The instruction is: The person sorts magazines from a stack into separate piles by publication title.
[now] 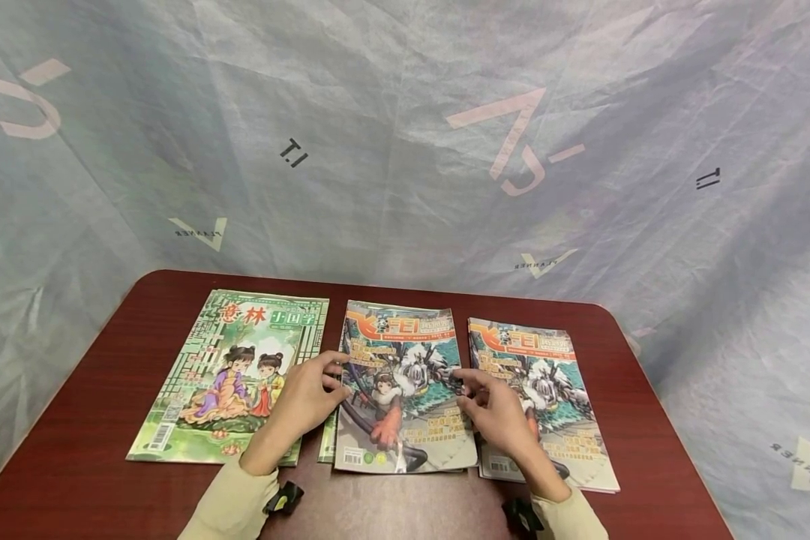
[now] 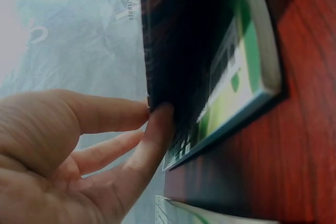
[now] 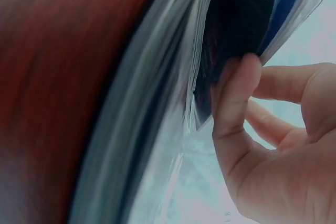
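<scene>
Between my two hands a comic magazine point(image 1: 405, 390) with an orange title is held by its side edges. My left hand point(image 1: 310, 394) pinches its left edge between thumb and fingers. On the opposite edge, my right hand point(image 1: 496, 412) has the same kind of pinch. The left wrist view shows the magazine's dark underside point(image 2: 163, 35) raised at an angle over a green-covered magazine point(image 2: 236, 77) on the table. In the right wrist view, the pinched edge point(image 3: 231, 19) stands beside the page edges of a stack point(image 3: 136, 114).
A green magazine point(image 1: 236, 352) with two drawn children lies at the left, partly behind my left forearm. At the right is a stack of magazines point(image 1: 553, 397) with the same comic cover on top. The red-brown table point(image 1: 74, 420) backs onto a grey printed cloth point(image 1: 378, 150).
</scene>
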`<state>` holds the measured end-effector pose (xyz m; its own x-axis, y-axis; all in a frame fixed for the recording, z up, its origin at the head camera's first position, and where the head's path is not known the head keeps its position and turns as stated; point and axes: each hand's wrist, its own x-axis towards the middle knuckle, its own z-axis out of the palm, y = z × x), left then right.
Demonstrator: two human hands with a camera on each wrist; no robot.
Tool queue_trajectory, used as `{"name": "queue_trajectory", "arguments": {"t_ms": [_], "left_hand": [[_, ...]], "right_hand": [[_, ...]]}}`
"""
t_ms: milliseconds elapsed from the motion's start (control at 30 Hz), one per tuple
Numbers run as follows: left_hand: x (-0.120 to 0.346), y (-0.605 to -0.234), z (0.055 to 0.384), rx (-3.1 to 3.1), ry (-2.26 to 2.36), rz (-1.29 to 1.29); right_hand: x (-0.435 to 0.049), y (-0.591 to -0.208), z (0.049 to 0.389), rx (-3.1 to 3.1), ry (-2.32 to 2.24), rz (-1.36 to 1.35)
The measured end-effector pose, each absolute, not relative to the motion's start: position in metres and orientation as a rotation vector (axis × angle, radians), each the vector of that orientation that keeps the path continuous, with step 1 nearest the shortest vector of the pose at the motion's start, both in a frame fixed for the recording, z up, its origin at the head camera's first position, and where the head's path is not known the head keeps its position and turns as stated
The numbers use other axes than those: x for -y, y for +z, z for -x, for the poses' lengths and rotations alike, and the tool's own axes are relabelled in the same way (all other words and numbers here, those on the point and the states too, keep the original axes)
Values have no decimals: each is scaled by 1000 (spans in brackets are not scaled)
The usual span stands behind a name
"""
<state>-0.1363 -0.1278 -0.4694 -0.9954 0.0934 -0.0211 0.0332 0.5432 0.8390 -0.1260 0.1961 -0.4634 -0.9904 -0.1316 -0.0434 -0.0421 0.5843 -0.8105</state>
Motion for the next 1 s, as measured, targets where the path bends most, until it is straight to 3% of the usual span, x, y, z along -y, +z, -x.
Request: {"name": "queue_trajectory", "arguments": {"t_ms": [467,1000], "left_hand": [[126,-467,137,-2725,1428,-133],[99,-464,134,-2610,1725,-150]], "right_hand": [[-201,-454,129,-2604,-1472,107],[-230,-444,124,-2717,-1502,201]]}}
